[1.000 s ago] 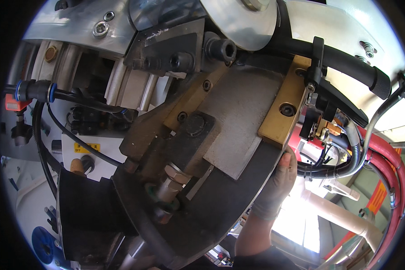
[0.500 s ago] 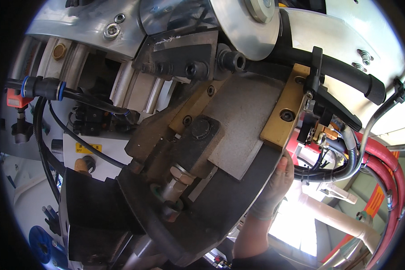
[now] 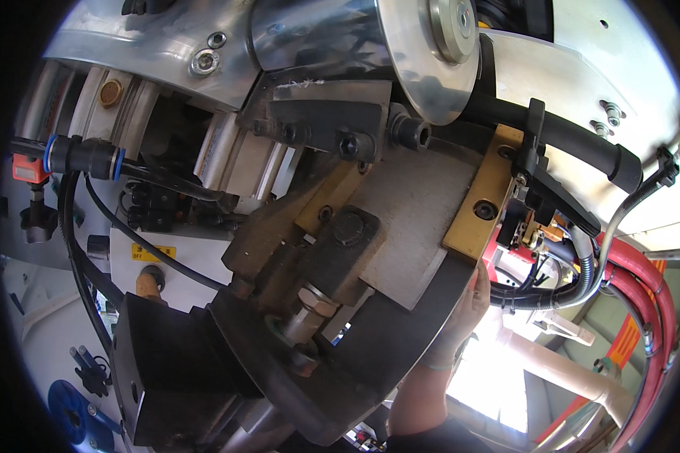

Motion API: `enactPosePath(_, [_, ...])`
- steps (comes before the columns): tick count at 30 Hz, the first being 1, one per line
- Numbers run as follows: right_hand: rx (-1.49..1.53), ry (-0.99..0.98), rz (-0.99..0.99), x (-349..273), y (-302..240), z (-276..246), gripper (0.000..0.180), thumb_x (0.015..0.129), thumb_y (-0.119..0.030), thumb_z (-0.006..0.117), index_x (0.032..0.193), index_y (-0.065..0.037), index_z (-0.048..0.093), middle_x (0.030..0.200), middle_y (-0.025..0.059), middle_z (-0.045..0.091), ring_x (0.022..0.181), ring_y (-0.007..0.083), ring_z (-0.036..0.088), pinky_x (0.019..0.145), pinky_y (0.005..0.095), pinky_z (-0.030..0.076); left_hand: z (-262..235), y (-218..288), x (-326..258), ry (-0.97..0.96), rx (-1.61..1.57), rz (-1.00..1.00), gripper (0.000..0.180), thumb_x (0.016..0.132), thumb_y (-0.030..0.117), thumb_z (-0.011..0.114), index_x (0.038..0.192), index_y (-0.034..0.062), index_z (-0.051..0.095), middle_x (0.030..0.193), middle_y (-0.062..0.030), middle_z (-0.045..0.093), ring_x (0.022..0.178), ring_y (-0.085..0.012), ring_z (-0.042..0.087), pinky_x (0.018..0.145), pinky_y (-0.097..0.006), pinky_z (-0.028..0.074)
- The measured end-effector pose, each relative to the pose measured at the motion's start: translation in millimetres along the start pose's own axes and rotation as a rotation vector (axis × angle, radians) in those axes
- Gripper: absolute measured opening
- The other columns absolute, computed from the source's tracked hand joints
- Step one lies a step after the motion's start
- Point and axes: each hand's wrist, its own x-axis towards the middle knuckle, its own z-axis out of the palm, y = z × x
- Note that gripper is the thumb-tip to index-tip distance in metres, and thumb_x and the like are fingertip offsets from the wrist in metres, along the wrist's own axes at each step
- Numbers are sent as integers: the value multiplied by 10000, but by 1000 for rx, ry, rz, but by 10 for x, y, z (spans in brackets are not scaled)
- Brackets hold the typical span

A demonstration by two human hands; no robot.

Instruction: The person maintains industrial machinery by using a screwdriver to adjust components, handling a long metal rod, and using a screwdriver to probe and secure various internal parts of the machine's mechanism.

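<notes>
A dark metal machine block carries a grey flat plate between two brass guide strips, the nearer to the right being a brass strip with socket screws. My right hand reaches up behind the block's right edge, just under that strip. Its fingers press close to the edge and are partly hidden, so their grip is unclear. At the left, one fingertip, apparently of my left hand, touches a dark round knob below a yellow label. The black block hides the rest of that hand.
Above hang a polished cylinder and a metal disc. A black bracket with bolts juts over the plate. Black air hoses run at the left; red hoses curve at the right. A blue wheel sits lower left.
The view has shifted, so the machine appears slightly lower and farther right. My right hand stays at the block's edge, and the fingertip at the left stays by the knob.
</notes>
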Motion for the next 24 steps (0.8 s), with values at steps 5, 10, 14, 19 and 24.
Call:
enactPosePath(5, [-19,17,-18,28,30,6,445,1155,-332,513,1308,56,666,643,-50,481,516,20,349,484,221,208,-5,-60,109,-37,-32,64,176,858,169,656,979,166,783,879,26,699,781,-108,614,606,-227,438])
enactPosePath(10, [44,-75,33,22,-76,-18,454,1162,-355,493,1335,41,631,639,-55,434,480,23,329,445,221,198,-48,-218,216,-62,-11,180,111,915,84,626,924,168,698,817,39,625,670,-79,600,519,-234,448])
enactPosePath(14, [649,-206,387,-38,-261,-186,437,1174,-354,446,1370,13,581,664,-59,372,432,28,293,384,214,200,-77,-50,68,-53,24,38,250,820,210,677,1016,178,830,925,21,736,863,-121,631,663,-226,428])
enactPosePath(19, [1287,-408,592,14,-179,-492,390,1180,-257,393,1408,25,537,723,-45,352,405,22,279,333,206,245,76,-83,66,-15,-24,73,248,842,205,667,1035,163,817,915,9,726,846,-123,630,645,-230,418])
enactPosePath(24, [1369,-500,738,-98,-290,-476,372,1173,-273,430,1360,16,570,717,-38,383,403,29,291,333,200,244,-93,-67,18,-55,-3,63,254,866,204,643,1050,132,802,917,0,718,819,-129,632,646,-246,427])
